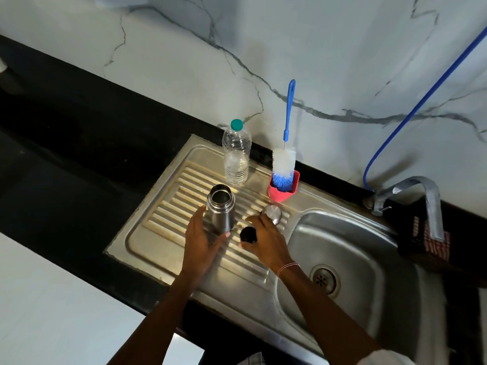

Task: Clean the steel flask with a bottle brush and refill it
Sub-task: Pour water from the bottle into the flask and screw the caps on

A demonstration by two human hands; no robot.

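The steel flask [220,208] stands upright and uncapped on the ribbed drainboard [163,233]. My left hand [201,241] lies at its base, with straight fingers along the flask's left side and the thumb to its lower right. My right hand [267,239] pinches a small black stopper [248,234] between thumb and fingers just right of the flask. The steel lid [273,213] lies on the drainboard beyond my right fingertips. A blue-handled bottle brush [284,159] stands bristles down in a red holder [281,192]. A clear water bottle [236,154] with a green cap stands behind the flask.
The sink basin [342,248] with its drain [323,280] is to the right, under a steel tap [411,188]. A blue hose [411,111] runs up the marble wall. A dark basket with a checked cloth [427,241] hangs at the basin's right. Black countertop [66,159] surrounds the sink.
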